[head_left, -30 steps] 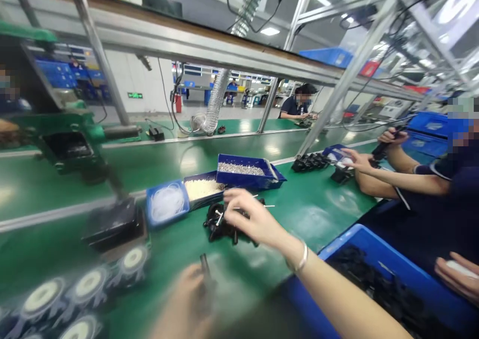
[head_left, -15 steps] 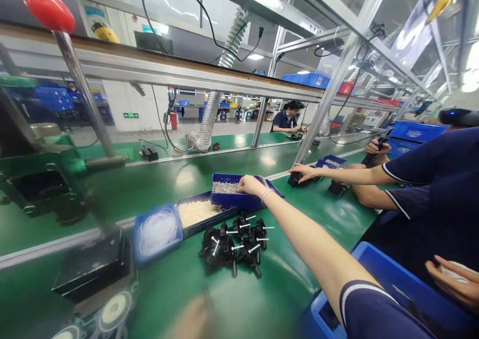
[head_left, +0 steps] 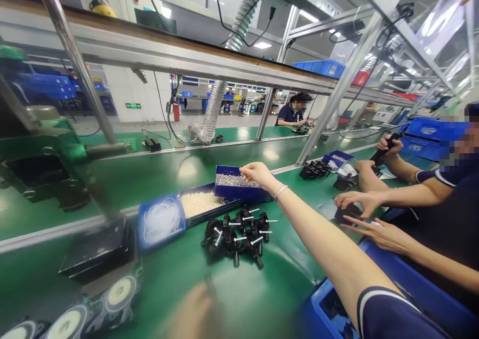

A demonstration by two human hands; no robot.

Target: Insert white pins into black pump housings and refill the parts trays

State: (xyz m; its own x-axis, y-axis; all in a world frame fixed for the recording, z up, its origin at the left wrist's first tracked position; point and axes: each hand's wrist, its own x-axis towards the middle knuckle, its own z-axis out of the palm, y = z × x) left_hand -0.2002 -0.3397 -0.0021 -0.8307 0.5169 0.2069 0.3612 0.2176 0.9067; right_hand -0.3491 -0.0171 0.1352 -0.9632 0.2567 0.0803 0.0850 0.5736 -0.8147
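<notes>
My right hand (head_left: 260,174) is held over a dark blue bin (head_left: 239,192) of small metal parts (head_left: 234,180), its fingertips pinched together. Whatever sits between those fingertips is too small to make out. At the bottom edge, my left hand (head_left: 193,306) is a motion smear, so its fingers cannot be read. Between the hands stands a cluster of black plastic parts (head_left: 237,236), several with thin white pins sticking out. Left of the metal parts are a bin of small cream pieces (head_left: 202,202) and a blue tray of white rings (head_left: 161,220).
A lever press (head_left: 41,164) stands at the left, beside a black box (head_left: 97,249) and round parts with cream centres (head_left: 119,293). Blue crates (head_left: 318,299) sit at lower right. A co-worker's hands (head_left: 359,204) work close by on the right. A metal frame (head_left: 329,114) crosses above.
My right hand has lifted slightly from among the metal parts, fingers still pinched. The view has shifted a little. On the right, a co-worker's outstretched hand has drawn back from the black parts.
</notes>
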